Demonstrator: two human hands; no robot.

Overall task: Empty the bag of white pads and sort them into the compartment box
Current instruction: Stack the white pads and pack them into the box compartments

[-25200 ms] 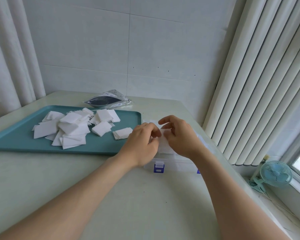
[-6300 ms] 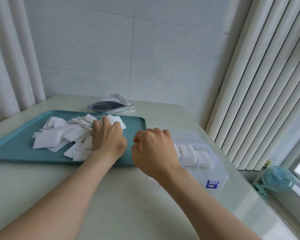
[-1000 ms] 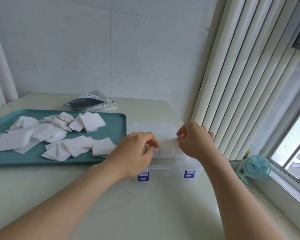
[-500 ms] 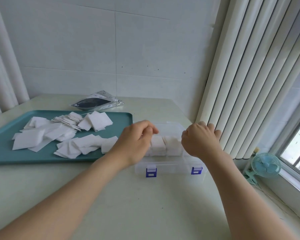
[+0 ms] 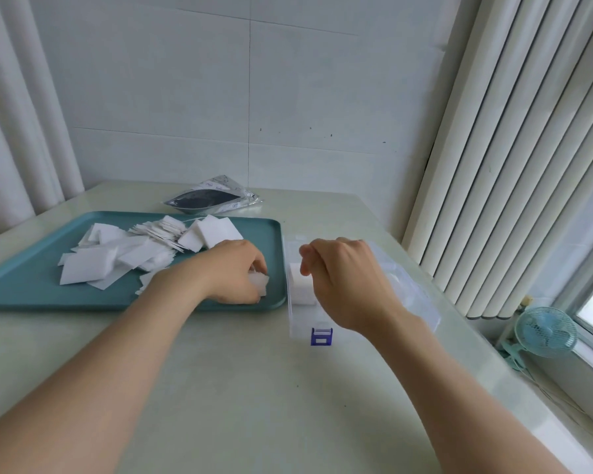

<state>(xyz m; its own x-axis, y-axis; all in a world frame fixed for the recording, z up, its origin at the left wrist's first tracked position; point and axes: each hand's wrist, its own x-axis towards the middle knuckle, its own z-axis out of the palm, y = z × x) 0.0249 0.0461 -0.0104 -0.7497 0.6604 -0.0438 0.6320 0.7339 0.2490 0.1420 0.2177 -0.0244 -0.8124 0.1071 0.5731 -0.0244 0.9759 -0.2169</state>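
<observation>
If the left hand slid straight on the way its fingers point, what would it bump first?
Probably the raised right rim of the teal tray, just past the left hand and the white pads it grips. The compartment box comes next; depth is unclear.

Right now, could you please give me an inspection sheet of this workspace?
Surface: pale glossy table.
Job's things: white pads heaped on teal tray; some in clear compartment box; bag behind tray.
Clutter: nothing seen.
Hands: left hand grips white pads at tray's near right corner; right hand hovers over box, loosely curled, apparently empty.
Cables: nothing seen on table.
Surroundings: tiled wall, vertical blinds, small blue fan at right.
</observation>
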